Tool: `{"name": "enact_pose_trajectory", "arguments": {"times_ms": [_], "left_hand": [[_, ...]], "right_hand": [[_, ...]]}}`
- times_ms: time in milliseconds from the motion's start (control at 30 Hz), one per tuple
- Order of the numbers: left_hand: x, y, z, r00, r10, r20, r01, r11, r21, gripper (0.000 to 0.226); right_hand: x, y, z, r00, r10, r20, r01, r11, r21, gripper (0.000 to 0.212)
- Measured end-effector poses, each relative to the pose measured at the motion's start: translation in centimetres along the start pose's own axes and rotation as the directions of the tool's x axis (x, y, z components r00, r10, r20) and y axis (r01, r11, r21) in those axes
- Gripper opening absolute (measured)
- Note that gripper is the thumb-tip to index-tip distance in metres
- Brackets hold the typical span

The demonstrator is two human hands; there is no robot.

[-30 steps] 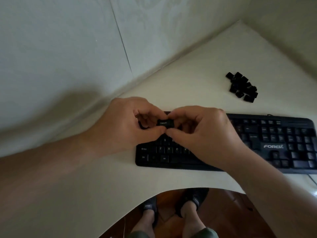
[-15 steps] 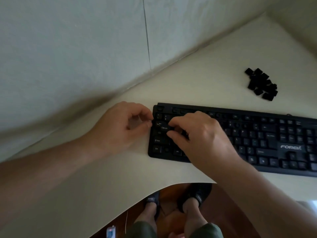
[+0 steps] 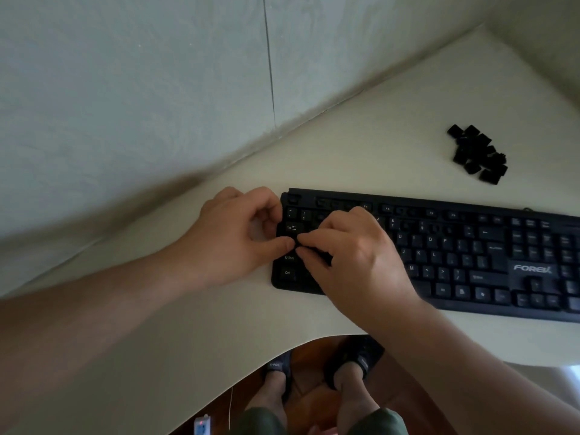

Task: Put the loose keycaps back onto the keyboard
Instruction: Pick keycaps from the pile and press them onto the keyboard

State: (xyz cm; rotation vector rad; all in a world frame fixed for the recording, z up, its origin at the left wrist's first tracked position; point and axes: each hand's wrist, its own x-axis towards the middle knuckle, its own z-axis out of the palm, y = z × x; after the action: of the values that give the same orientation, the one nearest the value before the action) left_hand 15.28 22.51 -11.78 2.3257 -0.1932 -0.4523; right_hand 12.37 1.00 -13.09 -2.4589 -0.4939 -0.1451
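On the white table point(image 3: 361, 146), near its front edge: one black keyboard point(image 3: 464, 262), lying flat, its left end close to both hands.

Left hand point(image 3: 232, 243): forearm reaching in from the lower left, wrist on the table, fingers curled inward, thumb stretched toward the left edge of the keyboard, just beside the Tab key. Thumb tip meets the right hand's fingertips there; whether it pinches a keycap or only presses cannot be told.

Right hand point(image 3: 354, 255): forearm coming from the lower right, palm down over the left letter keys, fingers bent, index finger and thumb drawn together at the row below Tab. What sits between them is hidden, so its grip cannot be told.

Loose keycaps point(image 3: 478, 153): a small black heap on the table behind the keyboard's right half, well apart from both hands.

Below the table edge: two feet in dark sandals point(image 3: 354, 359) on a brown floor point(image 3: 314, 394).
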Motion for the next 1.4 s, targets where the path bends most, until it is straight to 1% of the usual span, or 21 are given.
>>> {"name": "enact_pose_trajectory", "arguments": {"times_ms": [67,133,233,400,500,567,600,633,700,767,833,867,933,1000,1100,1167,1267,1333,1400], "left_hand": [[0.2,0.3,-0.1,1.000,-0.010,0.017,0.010,1.000,-0.004,0.032],[0.5,0.6,-0.3,0.999,-0.014,0.037,0.014,1.000,-0.019,0.036],[1.1,1.0,-0.5,0.996,-0.056,0.065,0.057,0.998,-0.026,0.041],[1.6,1.0,-0.6,0.994,-0.083,0.065,0.082,0.996,0.017,0.044],[1.9,1.7,-1.1,0.993,-0.077,0.090,0.076,0.997,0.024,0.042],[2.5,2.6,-1.5,0.994,-0.023,0.108,0.021,1.000,0.014,0.034],[2.9,3.2,-1.7,0.993,0.013,0.114,-0.016,1.000,0.025,0.029],[3.4,3.7,-1.8,0.992,0.052,0.117,-0.058,0.997,0.048,0.025],[4.5,4.9,-1.7,0.984,0.126,0.127,-0.137,0.987,0.086,0.021],[5.6,6.0,-1.5,0.973,0.177,0.145,-0.193,0.976,0.103,0.020],[6.9,7.1,-1.0,0.963,0.225,0.146,-0.243,0.963,0.118,0.022],[7.6,7.6,-0.7,0.958,0.252,0.138,-0.269,0.955,0.121,0.023],[9.0,8.6,-0.2,0.948,0.292,0.123,-0.307,0.944,0.124,0.024],[10.0,9.6,0.5,0.945,0.305,0.118,-0.320,0.938,0.136,0.025],[11.0,10.9,1.5,0.941,0.318,0.115,-0.333,0.931,0.149,0.025],[11.4,11.5,2.1,0.935,0.333,0.123,-0.350,0.924,0.157,0.025],[11.5,11.7,2.7,0.937,0.315,0.153,-0.336,0.931,0.140,0.024],[11.7,11.6,3.0,0.937,0.313,0.154,-0.334,0.933,0.135,0.024],[11.7,11.4,3.3,0.938,0.318,0.142,-0.336,0.933,0.129,0.026]], "right_hand": [[-0.2,-0.2,0.3,1.000,0.016,-0.026,-0.016,1.000,0.009,0.011],[-0.2,-0.3,0.4,0.999,0.017,-0.033,-0.018,1.000,-0.019,0.015],[-0.1,-0.3,0.5,1.000,-0.017,-0.021,0.016,0.997,-0.072,0.022],[0.2,-0.2,0.8,1.000,-0.016,0.008,0.017,0.998,-0.059,0.025],[0.6,0.0,0.0,0.998,0.001,0.070,-0.001,1.000,-0.013,0.020],[1.2,0.5,-1.7,0.999,0.018,0.051,-0.020,1.000,0.023,0.012],[1.6,0.9,-2.9,0.998,0.050,0.025,-0.051,0.998,0.027,0.010],[2.1,1.7,-4.3,0.994,0.113,0.004,-0.113,0.993,0.029,0.009],[3.0,3.8,-7.3,0.962,0.274,-0.012,-0.274,0.962,0.000,0.012],[3.7,6.7,-10.0,0.912,0.408,-0.048,-0.410,0.909,-0.071,0.016],[4.1,9.6,-12.3,0.845,0.524,-0.102,-0.533,0.839,-0.110,0.020],[4.2,10.8,-13.3,0.815,0.566,-0.122,-0.579,0.805,-0.134,0.023],[4.2,12.6,-14.5,0.787,0.602,-0.137,-0.617,0.765,-0.184,0.027],[4.3,13.4,-14.7,0.803,0.583,-0.123,-0.594,0.772,-0.226,0.026],[4.8,13.8,-13.6,0.870,0.487,-0.079,-0.481,0.802,-0.355,0.024],[5.2,14.1,-13.0,0.871,0.489,-0.043,-0.462,0.787,-0.409,0.027],[5.4,14.3,-12.3,0.855,0.518,-0.016,-0.471,0.765,-0.440,0.024],[5.3,14.0,-11.9,0.876,0.483,-0.016,-0.438,0.779,-0.449,0.017],[4.9,13.5,-11.5,0.914,0.404,-0.031,-0.380,0.826,-0.416,0.011]]}}
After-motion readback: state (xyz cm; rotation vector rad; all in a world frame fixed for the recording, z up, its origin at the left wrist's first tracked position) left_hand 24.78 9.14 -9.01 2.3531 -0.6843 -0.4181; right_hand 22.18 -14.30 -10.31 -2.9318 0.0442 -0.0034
